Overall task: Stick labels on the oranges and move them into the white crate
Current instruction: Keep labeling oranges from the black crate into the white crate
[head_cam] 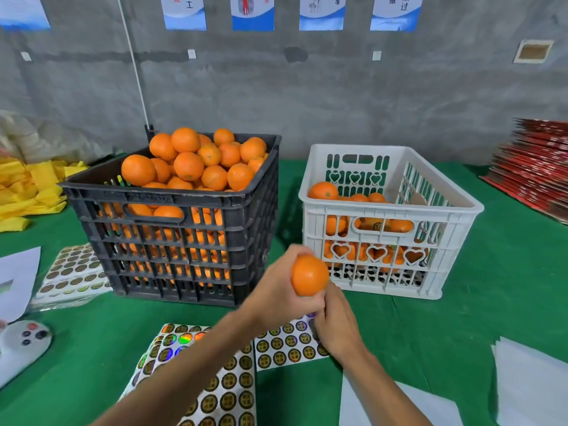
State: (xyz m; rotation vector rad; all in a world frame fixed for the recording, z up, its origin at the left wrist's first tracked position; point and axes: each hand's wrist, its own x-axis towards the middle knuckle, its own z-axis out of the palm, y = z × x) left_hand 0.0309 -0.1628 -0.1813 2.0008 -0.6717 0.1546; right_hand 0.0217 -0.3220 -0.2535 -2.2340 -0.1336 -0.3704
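White crate part-filled with oranges

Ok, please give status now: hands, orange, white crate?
Left hand grips one orange. Right hand under it, fingers curled, label not visible. White crate partly filled, path to it open.

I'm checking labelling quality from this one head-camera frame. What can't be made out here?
- Whether the held orange carries a label: only its bare side shows; the left hand covers the rest.
- What the right hand holds: its fingertips are hidden under the orange.
- The print on the label sheets: too small.
- How many oranges lie in the white crate: its walls hide most.
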